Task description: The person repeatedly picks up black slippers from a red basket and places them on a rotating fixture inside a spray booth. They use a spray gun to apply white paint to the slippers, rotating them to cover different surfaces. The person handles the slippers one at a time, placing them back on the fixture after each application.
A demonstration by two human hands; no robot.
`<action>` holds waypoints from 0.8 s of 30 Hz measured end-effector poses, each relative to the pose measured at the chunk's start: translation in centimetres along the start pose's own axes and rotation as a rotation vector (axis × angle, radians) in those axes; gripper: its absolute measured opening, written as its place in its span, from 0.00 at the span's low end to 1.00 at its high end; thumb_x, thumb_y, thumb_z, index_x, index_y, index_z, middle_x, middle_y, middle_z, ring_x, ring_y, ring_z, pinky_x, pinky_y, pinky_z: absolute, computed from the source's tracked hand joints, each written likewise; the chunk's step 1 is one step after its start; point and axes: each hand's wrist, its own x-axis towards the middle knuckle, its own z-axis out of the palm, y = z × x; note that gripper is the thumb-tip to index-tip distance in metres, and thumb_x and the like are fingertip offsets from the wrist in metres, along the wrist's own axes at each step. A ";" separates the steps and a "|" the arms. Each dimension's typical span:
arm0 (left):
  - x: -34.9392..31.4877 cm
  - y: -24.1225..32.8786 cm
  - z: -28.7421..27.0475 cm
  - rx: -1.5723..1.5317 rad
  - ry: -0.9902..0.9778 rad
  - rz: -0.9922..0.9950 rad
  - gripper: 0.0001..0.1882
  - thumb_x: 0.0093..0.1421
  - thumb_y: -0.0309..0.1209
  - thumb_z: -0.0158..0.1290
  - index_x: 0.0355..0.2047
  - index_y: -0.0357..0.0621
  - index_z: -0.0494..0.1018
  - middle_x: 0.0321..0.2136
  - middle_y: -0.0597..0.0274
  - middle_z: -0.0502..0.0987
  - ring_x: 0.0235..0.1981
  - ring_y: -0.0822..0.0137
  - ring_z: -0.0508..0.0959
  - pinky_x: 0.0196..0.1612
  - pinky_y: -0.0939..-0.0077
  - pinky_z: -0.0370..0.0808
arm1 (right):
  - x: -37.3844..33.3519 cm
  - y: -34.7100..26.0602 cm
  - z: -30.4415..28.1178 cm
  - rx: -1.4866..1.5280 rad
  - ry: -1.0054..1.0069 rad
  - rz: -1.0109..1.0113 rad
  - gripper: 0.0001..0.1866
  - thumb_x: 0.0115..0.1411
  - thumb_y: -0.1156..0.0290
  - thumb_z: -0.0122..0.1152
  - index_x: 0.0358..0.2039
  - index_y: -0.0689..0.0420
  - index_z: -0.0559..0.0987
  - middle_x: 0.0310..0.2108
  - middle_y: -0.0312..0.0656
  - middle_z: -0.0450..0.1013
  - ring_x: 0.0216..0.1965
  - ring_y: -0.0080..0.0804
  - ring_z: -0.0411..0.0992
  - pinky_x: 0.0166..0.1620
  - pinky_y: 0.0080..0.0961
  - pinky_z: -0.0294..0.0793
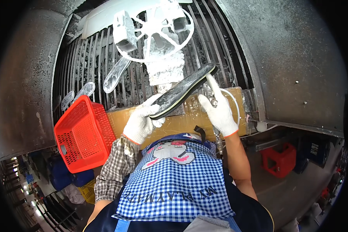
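Note:
A dark shoe sole (181, 92) with a pale line along its edge is held at a slant in front of me. My left hand (139, 121), in a white glove, grips its lower left end. My right hand (222, 116), also gloved, is closed around a metal spray gun (212, 101), most of which the palm hides. Its index finger stretches up to the sole's far right end and seems to touch it. A white hose (236, 103) curves beside this hand. Behind the sole stands a white-crusted spoked wheel (152, 29) bearing blocks.
A red plastic basket (83, 135) leans at the left of a tape-covered brown ledge (189, 123). Several pale sole-shaped pieces (116, 75) lie on the metal grate (98, 58). Stained metal walls (297, 65) flank both sides. A red stool (279, 159) stands lower right.

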 end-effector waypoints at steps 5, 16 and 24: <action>0.8 0.3 -0.3 0.058 -0.053 0.017 0.37 0.64 0.25 0.61 0.72 0.30 0.63 0.51 0.44 0.84 0.24 0.64 0.83 0.23 0.78 0.82 | -1.0 -2.1 0.0 0.023 -0.140 0.106 0.40 0.71 0.61 0.65 0.80 0.49 0.62 0.51 0.62 0.82 0.51 0.57 0.82 0.56 0.45 0.78; 3.6 2.5 1.6 0.201 -0.201 0.144 0.41 0.64 0.23 0.61 0.75 0.29 0.60 0.65 0.44 0.76 0.58 0.60 0.83 0.54 0.70 0.85 | -3.1 -5.0 0.5 0.275 -0.265 0.118 0.37 0.69 0.68 0.66 0.76 0.59 0.67 0.65 0.57 0.77 0.66 0.43 0.76 0.68 0.36 0.73; 1.4 7.9 8.5 0.828 -0.146 0.456 0.40 0.66 0.28 0.65 0.77 0.40 0.62 0.69 0.53 0.73 0.52 0.74 0.82 0.48 0.78 0.85 | -5.7 -6.1 -2.2 0.357 -0.286 0.357 0.33 0.70 0.74 0.65 0.73 0.68 0.68 0.54 0.47 0.82 0.52 0.27 0.79 0.58 0.26 0.77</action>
